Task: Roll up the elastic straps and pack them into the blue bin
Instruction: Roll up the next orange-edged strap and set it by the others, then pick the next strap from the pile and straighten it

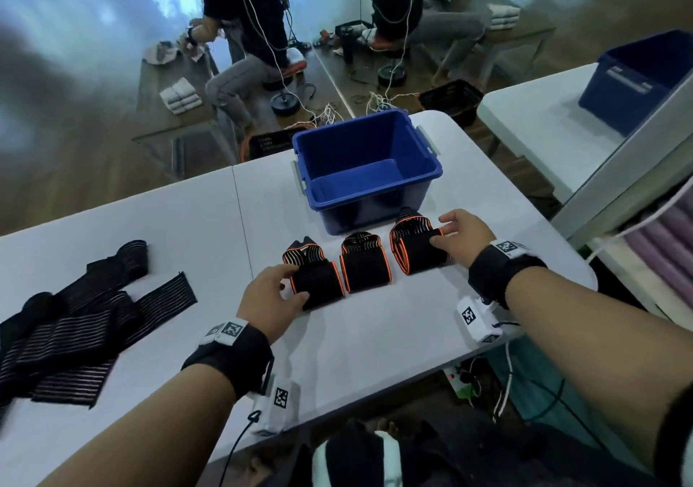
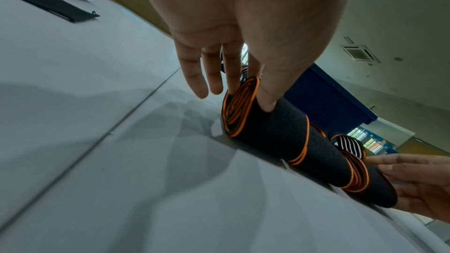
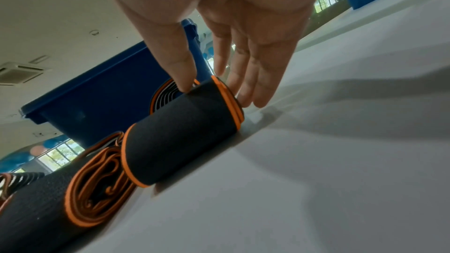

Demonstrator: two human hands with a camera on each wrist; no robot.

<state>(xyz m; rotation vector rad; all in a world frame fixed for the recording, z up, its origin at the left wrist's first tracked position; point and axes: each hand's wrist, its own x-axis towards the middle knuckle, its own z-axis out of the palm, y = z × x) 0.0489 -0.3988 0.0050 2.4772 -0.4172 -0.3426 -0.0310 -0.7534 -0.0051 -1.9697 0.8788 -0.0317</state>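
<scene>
Three black rolled straps with orange edging lie in a row in front of the blue bin (image 1: pixel 369 201), which holds nothing I can see. My left hand (image 1: pixel 290 286) grips the left roll (image 1: pixel 318 280) at its outer end, thumb on top (image 2: pixel 268 103). The middle roll (image 1: pixel 365 267) lies untouched between the others. At the other end of the row my right hand (image 1: pixel 442 231) holds the right roll (image 1: pixel 416 248), thumb on its top edge and fingers (image 3: pixel 250 88) against its end. Several unrolled black striped straps (image 1: pixel 93 317) lie flat at the table's left.
The white table (image 1: pixel 375 336) ends close behind my wrists, and its right corner is just past my right hand. A second blue bin (image 1: pixel 645 77) stands on another table at the far right. People sit working in the background beyond the table.
</scene>
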